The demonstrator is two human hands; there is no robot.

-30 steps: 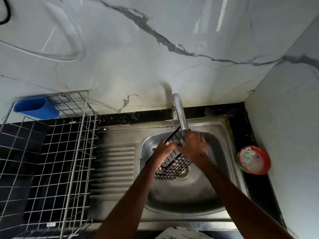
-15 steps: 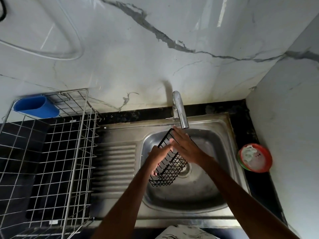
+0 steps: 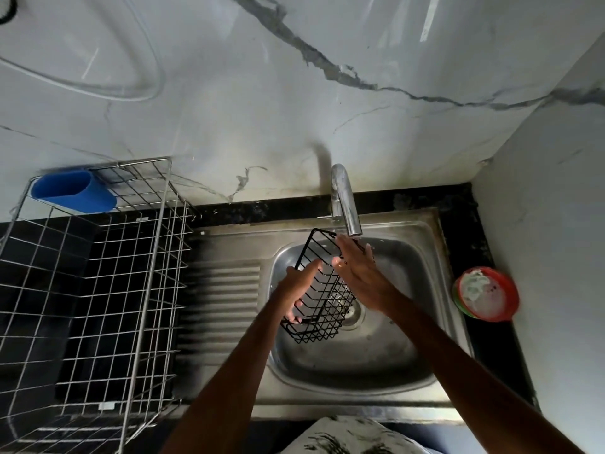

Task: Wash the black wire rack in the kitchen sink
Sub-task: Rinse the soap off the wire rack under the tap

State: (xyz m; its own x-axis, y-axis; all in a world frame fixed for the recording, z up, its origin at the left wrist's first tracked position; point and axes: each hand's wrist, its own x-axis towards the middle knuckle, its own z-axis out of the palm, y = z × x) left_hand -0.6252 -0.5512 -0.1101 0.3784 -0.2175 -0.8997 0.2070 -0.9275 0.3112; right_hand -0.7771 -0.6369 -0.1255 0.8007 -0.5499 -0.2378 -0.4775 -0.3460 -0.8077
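A small black wire rack point(image 3: 322, 301) is held tilted over the steel sink point(image 3: 370, 362), its far end up near the spout of the chrome tap point(image 3: 343, 198). My left hand point(image 3: 299, 285) grips its left side, thumb on top and fingers curled under the wires. My right hand point(image 3: 358, 273) lies flat along the rack's right side with fingers stretched out, fingertips just under the spout. I cannot tell whether water is running.
A silver wire dish rack point(image 3: 108, 290) with a blue cup holder point(image 3: 73, 191) stands on the black counter to the left. The sink's ribbed drainboard point(image 3: 222, 299) lies between. A red dish point(image 3: 486, 294) with white soap sits on the right, next to the marble side wall.
The black rack has swung up and left, its far end now higher beside the spout. My right hand has gone from curled over the rack to flat with fingers extended.
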